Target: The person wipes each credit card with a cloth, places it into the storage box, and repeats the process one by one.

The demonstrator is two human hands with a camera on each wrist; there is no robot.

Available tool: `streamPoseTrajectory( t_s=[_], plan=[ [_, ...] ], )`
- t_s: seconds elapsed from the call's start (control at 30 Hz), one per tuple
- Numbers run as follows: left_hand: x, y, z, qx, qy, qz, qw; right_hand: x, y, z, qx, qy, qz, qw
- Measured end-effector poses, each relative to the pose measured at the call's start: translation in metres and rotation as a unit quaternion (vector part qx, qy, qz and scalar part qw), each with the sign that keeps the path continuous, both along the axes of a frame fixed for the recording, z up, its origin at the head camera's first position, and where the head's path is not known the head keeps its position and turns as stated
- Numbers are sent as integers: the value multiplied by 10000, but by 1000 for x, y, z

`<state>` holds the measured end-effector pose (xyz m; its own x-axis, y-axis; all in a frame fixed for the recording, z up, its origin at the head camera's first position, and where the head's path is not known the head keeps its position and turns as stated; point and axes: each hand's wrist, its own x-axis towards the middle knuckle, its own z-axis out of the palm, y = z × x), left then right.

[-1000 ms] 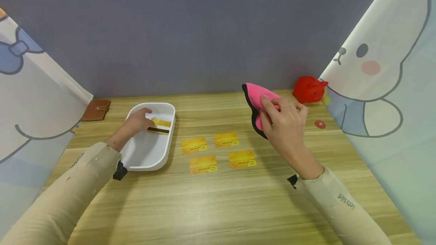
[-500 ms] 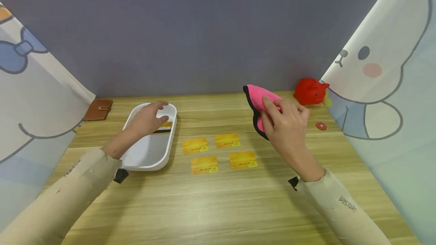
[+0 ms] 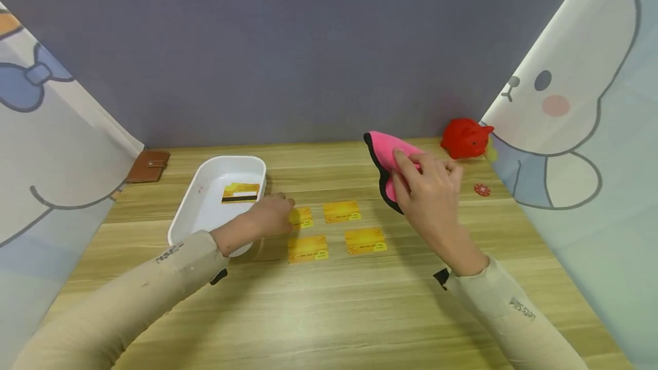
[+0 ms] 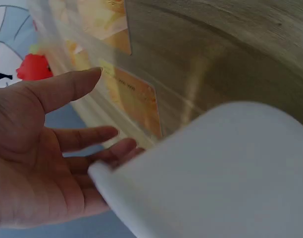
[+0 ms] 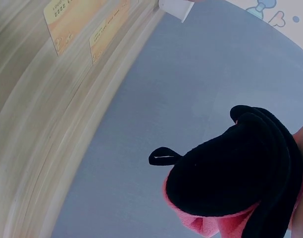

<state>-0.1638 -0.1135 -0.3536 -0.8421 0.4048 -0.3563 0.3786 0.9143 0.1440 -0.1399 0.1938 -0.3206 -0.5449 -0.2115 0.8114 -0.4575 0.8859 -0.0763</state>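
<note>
Several yellow cards lie in a grid on the wooden table: one (image 3: 341,210) at the back, two (image 3: 307,248) (image 3: 365,240) in front, and one (image 3: 304,217) partly under my left hand. My left hand (image 3: 275,216) reaches over that card with fingers relaxed and holding nothing; the left wrist view shows the open hand (image 4: 52,144) near a card (image 4: 134,101). A white tray (image 3: 203,210) holds one card (image 3: 240,192). My right hand (image 3: 426,187) grips a pink cloth (image 3: 388,156) with a black underside (image 5: 230,173), held above the table.
A red toy pig (image 3: 465,137) sits at the back right with a small red disc (image 3: 481,189) near it. A brown wallet (image 3: 148,165) lies at the back left. Cartoon-print curtains flank both sides; a grey wall stands behind.
My left hand left the tray, where a card now lies alone, and moved right to the nearest yellow card. The right hand with the cloth stayed almost still.
</note>
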Motion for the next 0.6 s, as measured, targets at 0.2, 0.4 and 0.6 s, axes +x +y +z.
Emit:
streamPoseTrajectory(
  t_s=[0.2, 0.4, 0.6],
  plan=[
    [-4, 11, -12, -574, 4, 166, 9982, 1, 0, -2, 4, -30, 5, 10000],
    [-13, 17, -12, -670, -188, 470, 9965, 0, 1, -2, -51, -14, 12, 10000],
    [-19, 17, -10, -664, -423, 627, 9949, 0, 1, -3, -59, 10, 12, 10000]
  ],
)
